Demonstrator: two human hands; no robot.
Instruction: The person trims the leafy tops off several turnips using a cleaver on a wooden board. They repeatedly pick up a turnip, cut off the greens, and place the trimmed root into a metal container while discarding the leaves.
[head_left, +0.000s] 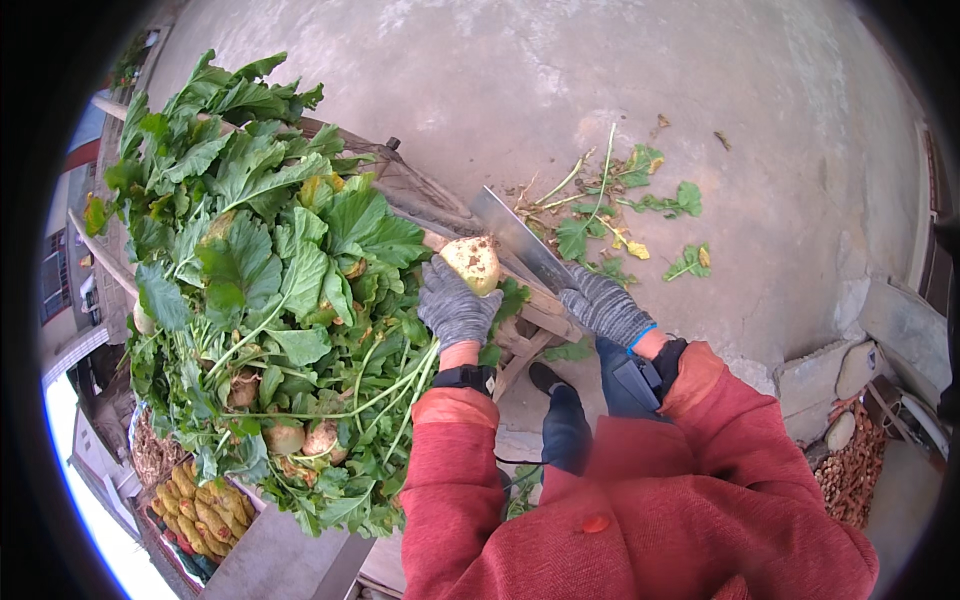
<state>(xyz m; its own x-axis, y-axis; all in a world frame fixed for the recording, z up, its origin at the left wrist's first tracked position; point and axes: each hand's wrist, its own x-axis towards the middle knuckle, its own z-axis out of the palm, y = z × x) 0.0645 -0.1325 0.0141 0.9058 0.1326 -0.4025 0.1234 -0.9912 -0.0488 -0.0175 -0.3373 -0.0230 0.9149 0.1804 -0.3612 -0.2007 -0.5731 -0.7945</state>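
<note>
My left hand, in a grey knitted glove, grips a pale round turnip-like root with soil on its upper end. Long green stalks trail below that hand, though where they join the root is hidden. In my gloved right hand is a broad-bladed knife, its blade pointing up and left, just right of the root. Beneath and left of my left hand lies a big heap of leafy greens. More pale roots show among the leaves near its lower edge.
The heap rests on a wooden cart or frame. Cut leaves and stalks litter the concrete ground. Stone blocks stand at the right. Yellowish cobs or tubers are piled at lower left.
</note>
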